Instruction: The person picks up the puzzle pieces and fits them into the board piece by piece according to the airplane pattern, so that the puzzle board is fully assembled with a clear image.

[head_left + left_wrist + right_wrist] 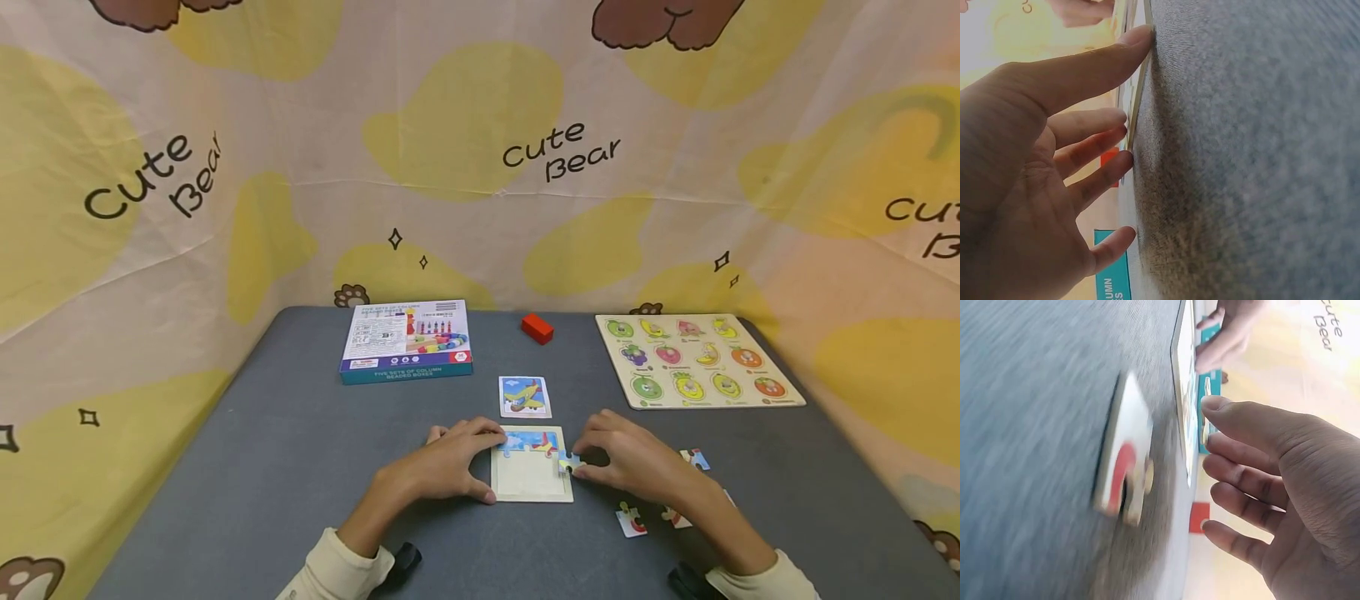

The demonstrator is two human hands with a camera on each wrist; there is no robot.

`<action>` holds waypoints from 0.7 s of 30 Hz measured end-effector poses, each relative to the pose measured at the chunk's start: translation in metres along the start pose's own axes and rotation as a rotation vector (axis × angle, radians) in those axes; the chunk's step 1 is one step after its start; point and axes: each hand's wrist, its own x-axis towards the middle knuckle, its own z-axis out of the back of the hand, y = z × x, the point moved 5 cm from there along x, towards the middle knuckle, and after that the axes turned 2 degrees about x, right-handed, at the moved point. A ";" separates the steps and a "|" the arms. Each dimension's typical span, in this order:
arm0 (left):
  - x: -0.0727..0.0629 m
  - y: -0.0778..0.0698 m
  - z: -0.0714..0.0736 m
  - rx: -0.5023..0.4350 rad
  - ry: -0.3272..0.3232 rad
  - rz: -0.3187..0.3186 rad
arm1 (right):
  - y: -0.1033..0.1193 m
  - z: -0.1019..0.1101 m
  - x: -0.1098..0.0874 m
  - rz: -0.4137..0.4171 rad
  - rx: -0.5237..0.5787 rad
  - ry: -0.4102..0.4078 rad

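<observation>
A square wooden puzzle tray (531, 490) lies on the table, its top row filled with blue jigsaw pieces (528, 440). My left hand (444, 463) steadies the tray's left side, the thumb at the lower corner and fingertips at the upper one; in the left wrist view that hand (1041, 162) has its fingers fairly straight. Between thumb and fingertips, my right hand (636, 457) pinches a puzzle piece (567, 462) over the tray's right edge. The right wrist view shows that piece (1206, 412) edge-on. Loose pieces (632, 520) lie near the right forearm, which partly covers some.
Above the tray lies a picture card (525, 397) with a yellow aeroplane. Farther back are a boxed bead set (407, 342), a red block (537, 328) and a fruit board (699, 361). A printed cloth (465, 208) hangs behind the table.
</observation>
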 end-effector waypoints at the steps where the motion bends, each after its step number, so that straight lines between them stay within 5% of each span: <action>1: 0.000 0.000 0.000 -0.002 0.001 0.002 | 0.002 -0.002 0.003 0.008 -0.004 0.005; 21: -0.002 0.000 0.002 -0.017 -0.012 -0.008 | 0.044 -0.025 0.051 0.150 -0.033 0.006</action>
